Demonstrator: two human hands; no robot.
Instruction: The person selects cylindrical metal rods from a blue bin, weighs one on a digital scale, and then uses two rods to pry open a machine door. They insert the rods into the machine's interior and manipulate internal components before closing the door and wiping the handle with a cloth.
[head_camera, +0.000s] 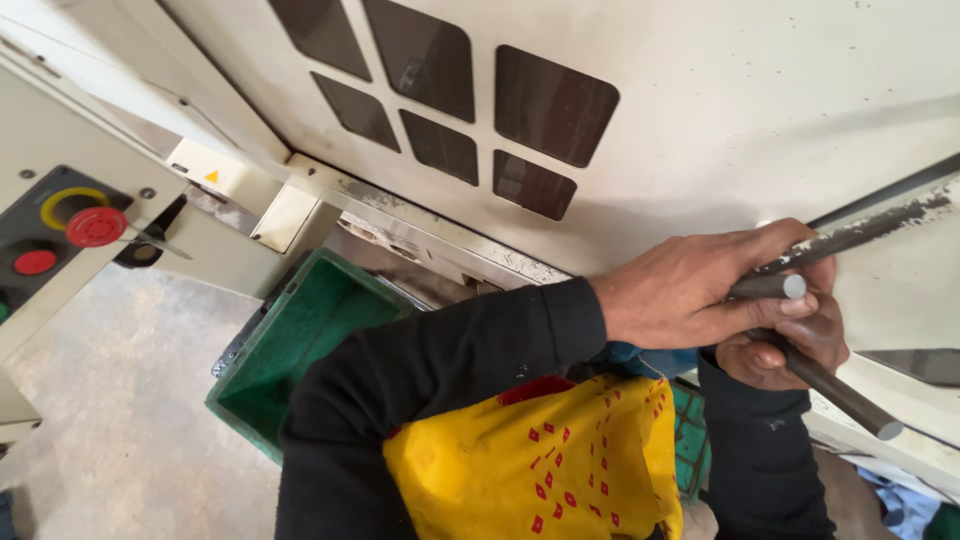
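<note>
My left hand (690, 290) reaches across in a black sleeve and is closed around a short grey metal rod (775, 287), whose round end pokes out past the fingers. Just below it, my right hand (785, 350) grips a longer dark metal rod (845, 398) that slants down to the right. Both hands are pressed close together against the cream machine door (720, 110), next to a worn dark strip (870, 228) along the door's edge. A yellow cloth with red marks (540, 460) hangs below my arms.
A green plastic crate (300, 335) sits on the floor under the machine's metal sill. At the left is a control panel with a red mushroom button (95, 227) and a smaller red button (35, 262). Dark window panes (550, 100) are set in the door. The concrete floor (120, 400) lies at lower left.
</note>
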